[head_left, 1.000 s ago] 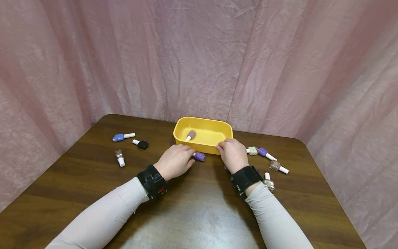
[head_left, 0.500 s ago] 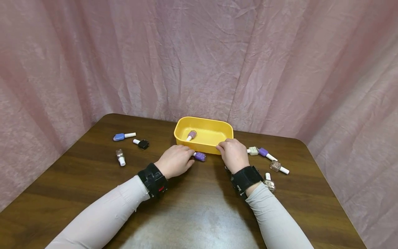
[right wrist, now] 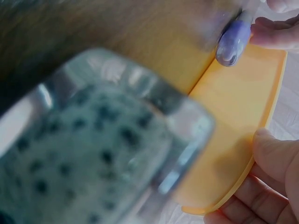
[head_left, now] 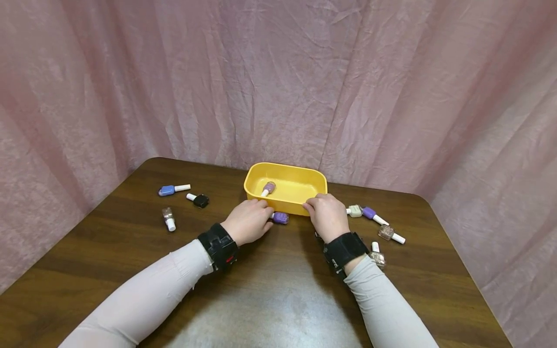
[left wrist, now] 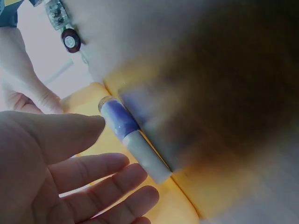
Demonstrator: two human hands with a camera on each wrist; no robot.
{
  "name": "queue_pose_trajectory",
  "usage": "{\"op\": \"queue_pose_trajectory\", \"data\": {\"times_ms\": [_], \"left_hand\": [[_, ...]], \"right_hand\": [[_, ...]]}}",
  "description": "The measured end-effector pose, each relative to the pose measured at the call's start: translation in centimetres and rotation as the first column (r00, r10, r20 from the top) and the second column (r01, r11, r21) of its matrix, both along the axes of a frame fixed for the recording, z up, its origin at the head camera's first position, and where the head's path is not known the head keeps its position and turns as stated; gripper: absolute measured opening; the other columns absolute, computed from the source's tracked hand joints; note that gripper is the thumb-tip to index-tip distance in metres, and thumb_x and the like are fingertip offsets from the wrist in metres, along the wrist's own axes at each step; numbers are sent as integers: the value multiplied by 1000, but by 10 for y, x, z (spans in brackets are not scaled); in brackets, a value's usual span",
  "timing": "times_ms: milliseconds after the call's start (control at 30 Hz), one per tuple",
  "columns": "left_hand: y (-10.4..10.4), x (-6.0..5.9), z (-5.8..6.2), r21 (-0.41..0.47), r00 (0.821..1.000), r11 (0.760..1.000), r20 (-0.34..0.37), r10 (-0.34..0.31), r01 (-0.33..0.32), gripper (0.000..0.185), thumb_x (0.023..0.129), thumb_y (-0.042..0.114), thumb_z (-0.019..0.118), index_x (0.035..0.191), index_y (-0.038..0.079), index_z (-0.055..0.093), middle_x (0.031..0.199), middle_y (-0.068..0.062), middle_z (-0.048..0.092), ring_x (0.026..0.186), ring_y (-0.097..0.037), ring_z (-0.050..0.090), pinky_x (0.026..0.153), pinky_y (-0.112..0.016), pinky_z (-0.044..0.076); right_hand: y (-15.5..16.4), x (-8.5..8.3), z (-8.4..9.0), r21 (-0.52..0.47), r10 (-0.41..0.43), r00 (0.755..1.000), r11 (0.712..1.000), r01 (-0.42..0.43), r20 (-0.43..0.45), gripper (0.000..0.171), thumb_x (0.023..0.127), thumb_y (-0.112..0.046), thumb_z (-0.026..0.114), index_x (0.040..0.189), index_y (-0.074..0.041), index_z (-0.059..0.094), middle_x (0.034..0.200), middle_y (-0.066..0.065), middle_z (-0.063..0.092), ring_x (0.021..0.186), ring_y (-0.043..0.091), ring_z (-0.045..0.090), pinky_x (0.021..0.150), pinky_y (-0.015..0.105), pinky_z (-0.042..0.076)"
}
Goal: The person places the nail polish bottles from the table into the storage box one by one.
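Observation:
My left hand [head_left: 249, 220] reaches to the front wall of a yellow bin [head_left: 287, 208], beside a purple nail polish bottle [head_left: 280, 218] lying on the table. The left wrist view shows the fingers loosely extended, with thumb and fingertips right at the bottle [left wrist: 119, 117] and its white cap [left wrist: 147, 157]. At the bin's front right corner, my right hand [head_left: 327, 215] pinches the rim, thumb outside the wall and fingers over the edge, as the right wrist view shows. A mauve nail polish bottle [head_left: 269, 187] lies inside the bin on the left.
A blue bottle [head_left: 167, 191], a black bottle [head_left: 201, 201] and a glitter bottle [head_left: 168, 214] lie left. On the right lie a pale bottle [head_left: 355, 211], a violet bottle [head_left: 369, 212] and two glitter ones, one [head_left: 377, 259] beside my right wrist. A pink curtain [head_left: 283, 87] hangs behind.
My left wrist and forearm have shifted slightly to the right and forward, the hand staying beside the purple bottle. My right hand keeps its hold on the bin, which has not visibly moved.

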State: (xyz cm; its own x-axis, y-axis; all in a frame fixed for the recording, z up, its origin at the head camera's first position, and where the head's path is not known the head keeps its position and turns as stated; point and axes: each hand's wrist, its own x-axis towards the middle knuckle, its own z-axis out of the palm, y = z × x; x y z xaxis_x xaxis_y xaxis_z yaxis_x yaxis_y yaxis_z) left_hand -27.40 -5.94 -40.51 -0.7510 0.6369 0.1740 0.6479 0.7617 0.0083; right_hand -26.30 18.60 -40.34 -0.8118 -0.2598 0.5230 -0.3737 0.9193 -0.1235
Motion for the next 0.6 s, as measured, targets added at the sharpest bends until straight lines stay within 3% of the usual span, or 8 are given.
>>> {"op": "queue_pose_trajectory", "data": {"times_ms": [267,600], "left_hand": [[3,-9,-2,-79,1000,997,-26,0,-2,24,100,28,85,108,6,80,102,-10,72,95,-30,68,93,-48,58],[6,-10,6,-72,996,996,-78,38,-44,20,98,24,85,90,7,76,89,-10,77,80,-34,73,75,-52,61]], "right_hand": [[1,-1,-2,-1,0,1000,1000,0,7,16,102,-22,82,93,-9,86,86,7,75,90,33,73,78,50,61],[1,-3,0,12,-4,1000,1000,3,29,17,103,-23,81,93,-10,85,87,6,75,91,32,73,78,49,60]]}}
